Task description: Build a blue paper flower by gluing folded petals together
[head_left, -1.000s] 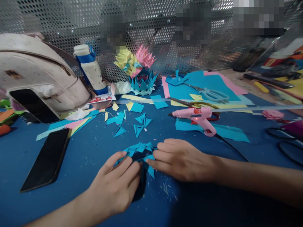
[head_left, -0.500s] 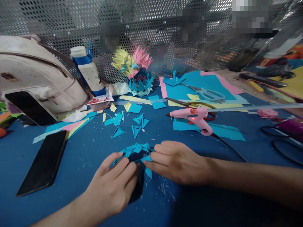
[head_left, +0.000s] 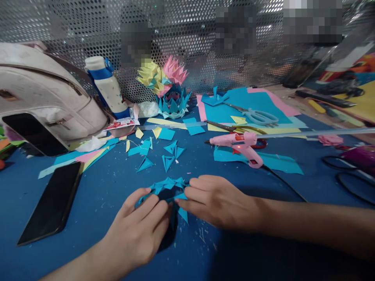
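Blue folded-paper ring (head_left: 168, 182) sits between both hands. Left hand (head_left: 139, 226) has its near-left side gripped, fingers curled over it. Right hand (head_left: 215, 201) pinches its right side; exact thumb contact hidden. Loose blue paper triangles (head_left: 168, 160) lie just beyond the hands. Pink hot-glue gun (head_left: 247, 146) rests beyond the right hand, nozzle pointing left, indicator lit. Black smartphone (head_left: 51, 205) lies flat, left of the left hand.

Blue paper ring (head_left: 168, 184); pink glue gun (head_left: 236, 142); yellow-and-pink flowers (head_left: 164, 75).
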A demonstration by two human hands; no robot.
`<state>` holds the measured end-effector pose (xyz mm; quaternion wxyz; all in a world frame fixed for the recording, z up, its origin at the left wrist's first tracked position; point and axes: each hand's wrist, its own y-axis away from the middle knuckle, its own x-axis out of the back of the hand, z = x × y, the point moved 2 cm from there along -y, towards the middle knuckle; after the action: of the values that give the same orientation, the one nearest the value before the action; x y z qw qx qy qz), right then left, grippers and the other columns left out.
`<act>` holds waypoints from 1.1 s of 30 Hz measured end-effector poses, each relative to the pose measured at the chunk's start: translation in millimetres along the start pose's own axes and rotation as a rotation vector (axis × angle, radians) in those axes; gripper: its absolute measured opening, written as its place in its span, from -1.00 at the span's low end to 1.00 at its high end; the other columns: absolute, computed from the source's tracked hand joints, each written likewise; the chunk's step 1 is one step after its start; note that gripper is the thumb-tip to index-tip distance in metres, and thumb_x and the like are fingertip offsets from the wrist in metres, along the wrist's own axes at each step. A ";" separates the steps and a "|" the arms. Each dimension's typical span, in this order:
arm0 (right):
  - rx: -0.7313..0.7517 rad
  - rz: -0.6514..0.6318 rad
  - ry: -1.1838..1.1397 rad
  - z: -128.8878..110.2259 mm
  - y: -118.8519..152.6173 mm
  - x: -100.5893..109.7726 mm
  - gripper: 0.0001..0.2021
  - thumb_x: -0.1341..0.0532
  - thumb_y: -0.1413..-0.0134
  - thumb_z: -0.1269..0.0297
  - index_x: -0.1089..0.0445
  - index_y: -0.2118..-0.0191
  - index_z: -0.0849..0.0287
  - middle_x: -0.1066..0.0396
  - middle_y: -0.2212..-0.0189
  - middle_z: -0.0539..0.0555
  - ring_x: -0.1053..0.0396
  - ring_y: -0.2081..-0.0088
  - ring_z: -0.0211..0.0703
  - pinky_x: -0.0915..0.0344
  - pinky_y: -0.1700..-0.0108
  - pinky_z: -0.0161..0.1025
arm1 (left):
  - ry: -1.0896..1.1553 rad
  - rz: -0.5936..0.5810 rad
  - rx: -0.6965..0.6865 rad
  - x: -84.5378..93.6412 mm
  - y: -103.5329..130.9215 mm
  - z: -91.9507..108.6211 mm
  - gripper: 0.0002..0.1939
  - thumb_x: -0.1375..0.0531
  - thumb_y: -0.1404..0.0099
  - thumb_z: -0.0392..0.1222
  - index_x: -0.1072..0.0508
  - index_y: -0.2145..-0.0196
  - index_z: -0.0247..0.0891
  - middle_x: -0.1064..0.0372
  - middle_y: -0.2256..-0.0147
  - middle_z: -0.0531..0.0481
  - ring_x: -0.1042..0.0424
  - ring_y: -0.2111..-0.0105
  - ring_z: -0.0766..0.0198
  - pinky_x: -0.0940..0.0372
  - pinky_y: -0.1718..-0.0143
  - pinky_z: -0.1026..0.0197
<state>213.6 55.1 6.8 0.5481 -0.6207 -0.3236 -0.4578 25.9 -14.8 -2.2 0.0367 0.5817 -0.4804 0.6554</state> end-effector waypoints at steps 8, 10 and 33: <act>0.034 -0.029 0.029 -0.4 2.4 -0.6 -0.79 -0.06 -0.37 0.39 -0.44 0.23 0.20 -0.32 0.45 0.00 -0.10 0.40 -0.18 0.10 0.41 -0.16 | -0.018 -0.007 -0.012 1.6 -4.2 0.4 -0.72 -0.09 -0.41 -0.38 -0.49 0.43 -0.29 -0.32 0.52 0.11 -0.30 0.44 0.35 -0.05 -0.12 0.11; 0.052 0.007 0.040 -0.7 2.6 -0.3 -0.76 -0.03 -0.38 0.41 -0.44 0.25 0.20 -0.30 0.46 0.00 -0.09 0.41 -0.18 0.10 0.41 -0.16 | -0.019 -0.015 -0.015 1.7 -3.9 0.4 -0.70 -0.08 -0.43 -0.37 -0.49 0.44 -0.29 -0.32 0.52 0.12 -0.29 0.44 0.35 -0.04 -0.13 0.11; 0.002 -0.093 0.003 -7.5 1.9 -5.8 -0.85 -0.09 -0.35 0.37 -0.41 0.15 0.17 -0.33 0.39 0.01 -0.08 0.37 -0.15 0.10 0.35 -0.17 | 0.043 -0.003 -0.030 6.3 -7.0 -4.0 -0.65 -0.03 -0.44 -0.39 -0.54 0.42 -0.30 -0.34 0.55 0.06 -0.31 0.42 0.30 -0.05 -0.11 0.09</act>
<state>211.6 48.0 0.5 0.5273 -0.6038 -0.3517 -0.4835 25.2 -11.6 7.5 0.0567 0.5677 -0.4886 0.6601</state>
